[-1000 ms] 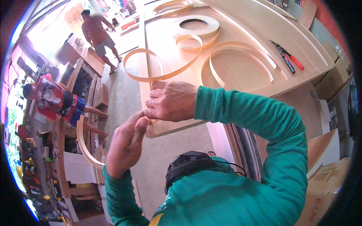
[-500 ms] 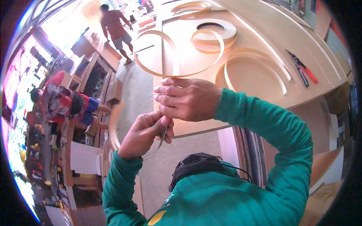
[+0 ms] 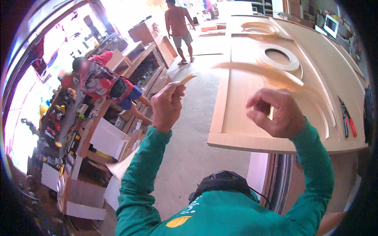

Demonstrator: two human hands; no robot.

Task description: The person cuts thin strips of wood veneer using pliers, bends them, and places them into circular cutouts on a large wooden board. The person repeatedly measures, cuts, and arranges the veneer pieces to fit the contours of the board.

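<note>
- Plainly, the left hand [image 3: 168,104] is raised above the floor [image 3: 197,129], short of the bench's near left corner, its grip pinched together on one end of a thin, pale wooden strip [image 3: 185,80]; that end pokes up and to the right out of the fingers.
- From that grip the strip's long axis seems to run rightward, as a motion-blurred band [image 3: 252,69] over the near part of the bench toward the right hand, though the smear makes it hard to be sure it is one piece.
- The right hand [image 3: 275,114] is curled into a loose fist over the near edge of the bench [image 3: 244,141], and a sliver of pale strip shows between the fingers; whether that grip is clamped on it I cannot tell.
- Both hands sit about level, the right one nearer the bench top, the left one out over open floor.
- Farther up the bench lies a flat coil of strip [image 3: 279,59], with more curved strips [image 3: 260,27] toward the far edge.
- Red-handled pliers [image 3: 348,118] lie near the right edge of the bench.
- At the left, open shelving [image 3: 75,129] holds small tools and boxes; one person bends there and another stands farther off.
</note>
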